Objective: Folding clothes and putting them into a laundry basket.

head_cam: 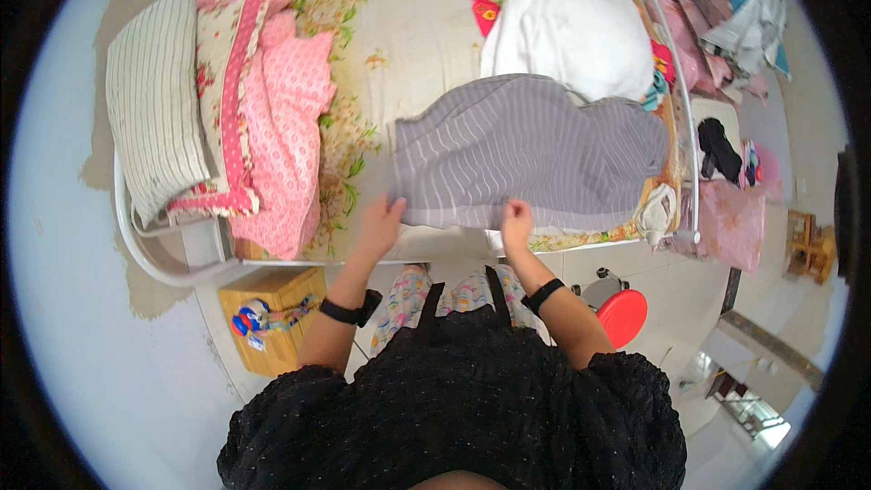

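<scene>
A grey garment with thin pale stripes (503, 143) lies spread on the bed in front of me, its near edge close to the mattress edge. My left hand (381, 226) is at the garment's near left corner, blurred, with thumb and fingers close together; whether cloth is between them is unclear. Over the near edge, right of the middle, my right hand (517, 223) has its fingers curled in on the cloth. A white cloth (565, 27) lies heaped beyond the garment and is partly covered by it.
A striped pillow (156, 102) and pink patterned bedding (289, 136) are piled at the left end of the flowered mattress (415, 20). White metal rails (687, 129) bound the right end. Below stand a wooden cabinet (292, 337) and a red-seated stool (622, 318).
</scene>
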`<state>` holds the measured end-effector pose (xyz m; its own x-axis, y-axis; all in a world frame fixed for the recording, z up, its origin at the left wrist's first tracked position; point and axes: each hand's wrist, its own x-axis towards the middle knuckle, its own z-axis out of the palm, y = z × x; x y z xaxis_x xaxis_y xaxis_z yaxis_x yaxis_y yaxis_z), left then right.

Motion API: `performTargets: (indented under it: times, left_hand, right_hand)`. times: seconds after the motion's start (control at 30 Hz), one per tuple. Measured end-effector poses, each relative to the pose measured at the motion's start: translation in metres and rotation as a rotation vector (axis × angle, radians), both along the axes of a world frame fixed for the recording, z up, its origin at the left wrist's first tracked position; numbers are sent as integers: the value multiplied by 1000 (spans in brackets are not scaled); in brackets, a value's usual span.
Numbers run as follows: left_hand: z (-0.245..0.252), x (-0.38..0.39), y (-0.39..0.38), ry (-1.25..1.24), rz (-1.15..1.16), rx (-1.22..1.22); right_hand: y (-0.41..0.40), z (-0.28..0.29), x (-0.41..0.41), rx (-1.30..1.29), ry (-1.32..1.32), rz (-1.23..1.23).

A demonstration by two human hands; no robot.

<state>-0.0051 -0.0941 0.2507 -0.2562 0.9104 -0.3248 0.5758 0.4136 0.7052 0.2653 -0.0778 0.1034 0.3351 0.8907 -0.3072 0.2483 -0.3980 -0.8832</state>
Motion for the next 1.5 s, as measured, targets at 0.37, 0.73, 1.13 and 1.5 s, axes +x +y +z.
performTargets:
  times: [0.37,0.73,1.13,1.5]
  left_hand:
    - [201,-9,25,-589,174,202]
    - [242,-25,6,-618,281,221]
    - [195,-130,41,-147,307,281]
    - [152,-129,73,-520,275,235]
  right_hand:
    - [7,-40,146,-446,1390,-805]
    - [66,-37,134,-809,1104,-739]
    - [159,85,227,-55,188,-292]
    - [133,238,256,369,863,-499]
